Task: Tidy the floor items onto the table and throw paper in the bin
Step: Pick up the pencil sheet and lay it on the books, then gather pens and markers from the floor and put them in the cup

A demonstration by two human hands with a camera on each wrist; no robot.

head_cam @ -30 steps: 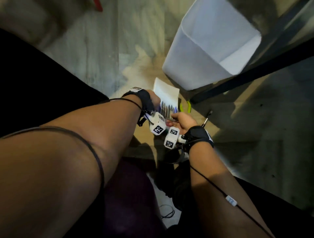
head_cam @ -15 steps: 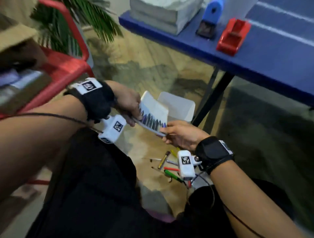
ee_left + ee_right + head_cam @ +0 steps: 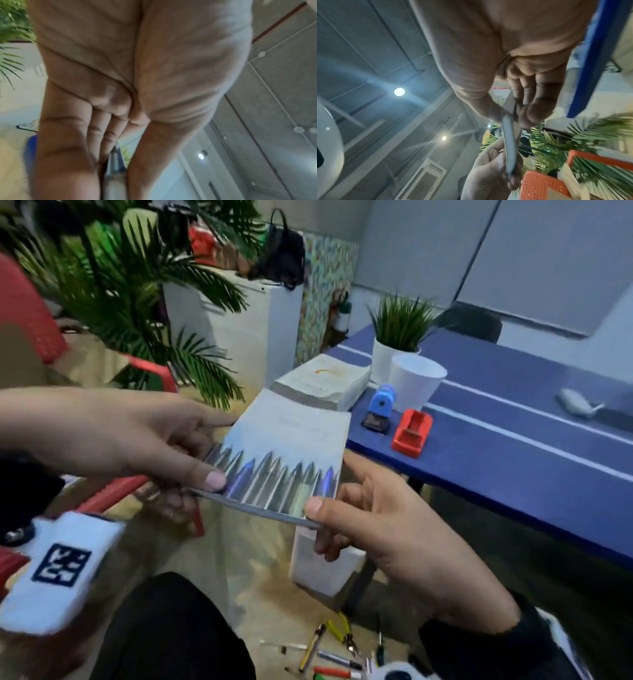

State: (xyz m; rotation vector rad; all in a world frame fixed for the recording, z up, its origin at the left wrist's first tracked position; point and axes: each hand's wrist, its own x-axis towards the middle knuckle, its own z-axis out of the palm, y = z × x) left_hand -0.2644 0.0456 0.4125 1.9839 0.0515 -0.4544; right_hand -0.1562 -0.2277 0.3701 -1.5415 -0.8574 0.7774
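Both hands hold a flat white pack [image 3: 291,436] with shiny pointed tips printed along its near edge, level in the air just left of the blue table [image 3: 496,446]. My left hand [image 3: 205,491] pinches its left corner, thumb on top. At the near right corner my right hand [image 3: 318,525] pinches it the same way. The wrist views show the pack edge-on [image 3: 116,162] [image 3: 509,142] between thumb and fingers of the left hand [image 3: 111,155] and the right hand [image 3: 513,116]. A white bin [image 3: 322,570] stands on the floor below the pack. Several pens [image 3: 329,659] lie on the floor near my knees.
On the table's near end are a white paper stack [image 3: 322,381], a blue sharpener [image 3: 378,409], a red stapler-like item [image 3: 411,433], a white pot [image 3: 416,381] and a small potted plant [image 3: 400,326]. A red chair [image 3: 30,313] and a palm [image 3: 137,302] stand on the left.
Both hands have lifted the pack from the floor beside the bin up to table height. My view has swung up from the floor to the table.
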